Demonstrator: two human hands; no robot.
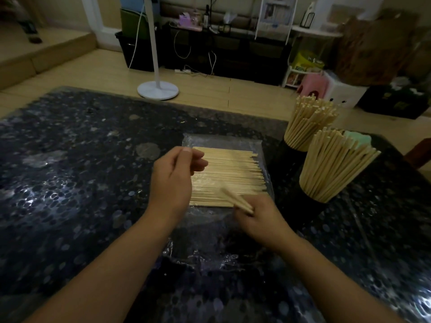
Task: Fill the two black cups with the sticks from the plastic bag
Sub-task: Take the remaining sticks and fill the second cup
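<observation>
Right hand [258, 215] pinches few sticks [238, 200] at near edge of plastic bag [224, 142]. Left hand [173, 180] hovers over bag's left end, fingers loosely curled, holding nothing. Sticks lie flat in bag [233, 173]. Two black cups [313, 203], packed with sticks, stand right of bag on table [70, 159].

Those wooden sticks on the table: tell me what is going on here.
A person is moving thin pale wooden sticks from a clear plastic bag lying flat on the dark speckled table into two black cups. The right hand pinches a few sticks lifted off the pile. The left hand hovers over the pile's left end, fingers loosely curled, holding nothing. The nearer black cup and the farther black cup, on the right, already look packed with upright sticks, while many remain on the bag.
</observation>
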